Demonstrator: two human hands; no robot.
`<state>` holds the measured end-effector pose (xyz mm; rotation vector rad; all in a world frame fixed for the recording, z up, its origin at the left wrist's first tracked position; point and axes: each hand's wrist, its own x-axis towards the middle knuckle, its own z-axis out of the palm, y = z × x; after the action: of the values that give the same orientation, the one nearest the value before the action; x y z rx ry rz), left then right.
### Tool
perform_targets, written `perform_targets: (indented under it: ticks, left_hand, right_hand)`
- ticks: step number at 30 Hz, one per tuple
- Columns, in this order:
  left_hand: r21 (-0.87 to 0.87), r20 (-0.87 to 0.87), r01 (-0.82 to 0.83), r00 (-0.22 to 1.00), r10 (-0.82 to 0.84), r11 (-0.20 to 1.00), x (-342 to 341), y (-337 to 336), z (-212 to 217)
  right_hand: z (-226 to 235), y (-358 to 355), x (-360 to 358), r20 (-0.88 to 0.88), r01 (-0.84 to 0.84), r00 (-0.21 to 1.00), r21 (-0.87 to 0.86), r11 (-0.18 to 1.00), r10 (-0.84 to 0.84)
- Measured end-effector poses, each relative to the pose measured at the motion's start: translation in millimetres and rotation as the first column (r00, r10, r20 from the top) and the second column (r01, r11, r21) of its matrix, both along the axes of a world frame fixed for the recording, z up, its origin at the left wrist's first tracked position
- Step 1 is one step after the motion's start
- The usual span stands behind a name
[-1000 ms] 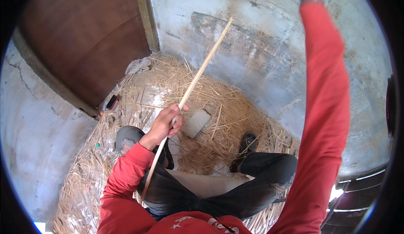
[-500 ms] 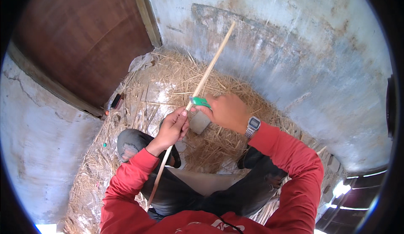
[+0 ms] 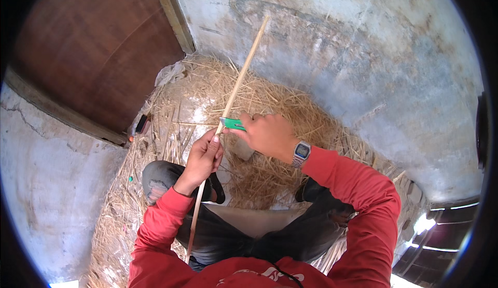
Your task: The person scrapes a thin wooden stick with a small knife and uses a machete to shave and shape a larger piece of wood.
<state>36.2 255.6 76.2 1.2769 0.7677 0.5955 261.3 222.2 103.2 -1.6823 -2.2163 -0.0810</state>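
You're seated on the floor, legs in dark trousers (image 3: 249,231) spread out, red sleeves (image 3: 363,194) coming in from the lower edge. Your left hand (image 3: 202,158) has its grip closed around a long thin wooden stick (image 3: 236,88), fingers wrapped, thumb up along the shaft. The stick runs diagonally: lower end down past your left forearm near your lap, upper end out over the straw toward the far wall. Your right hand (image 3: 267,132) sits just right of the left, grip closed on a green-handled tool (image 3: 232,124), likely a small knife or cutter; the blade can't be made out. The green end touches the stick just above your left thumb. A metal wristwatch (image 3: 301,153) is on your right wrist.

Under the hands, a pale flat block (image 3: 243,148) lies on the straw, mostly hidden by your right hand. Loose dry straw (image 3: 270,179) covers the floor around your legs and piles up toward the far wall. At the straw's left edge, near the door frame, lies a small dark object with an orange part (image 3: 141,123), too small to identify. Beyond that, a crumpled pale plastic bag (image 3: 170,73). Far left stands a brown wooden door (image 3: 98,44); a stained grey plastered wall (image 3: 353,54) fills the far right.
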Motion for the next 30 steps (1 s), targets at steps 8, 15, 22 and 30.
perform_targets:
  ticks: [8, 15, 22, 30]
  left_hand:
    - [-0.002, 0.031, -0.018, 0.999, 0.018, 1.0, -10, -1, 1]
    - [-0.101, 0.034, -0.017, 0.999, 0.02, 0.995, -13, -7, -1]
    - [-0.012, -0.065, 0.021, 0.998, -0.022, 1.0, -15, -17, -3]
    - [0.024, -0.07, 0.395, 0.917, -0.393, 0.918, -38, -40, -2]
  right_hand:
    - [-9, 1, -12, 0.059, -0.009, 0.998, 0.136, 0.991, 0.001]
    - [3, -11, -15, -0.276, -0.079, 0.961, -0.29, 0.954, -0.004]
    - [-17, 4, 15, -0.333, 0.041, 0.924, -0.408, 0.912, -0.19]
    - [-82, 18, 274, -0.265, 0.704, 0.626, -0.212, 0.678, -0.733]
